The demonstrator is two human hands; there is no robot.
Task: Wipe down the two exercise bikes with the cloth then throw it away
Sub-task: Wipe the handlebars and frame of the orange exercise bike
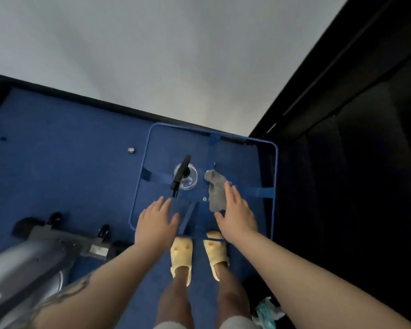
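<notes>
Head view: grey cloth (216, 191) lies crumpled on the glass desk (235, 160), just right of the spray bottle (184, 176); right hand (237, 217) spread open at its near edge, left hand (156, 222) open, empty; cloth looks limp, light; pinch a raised fold.

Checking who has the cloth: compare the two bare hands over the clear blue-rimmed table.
The right hand reaches further forward, its fingers at the crumpled grey cloth; the left hand hovers short of the clear spray bottle with black trigger, touching nothing. Whether the right hand touches the cloth is unclear. Both are open, palms down, fingers straight.
</notes>
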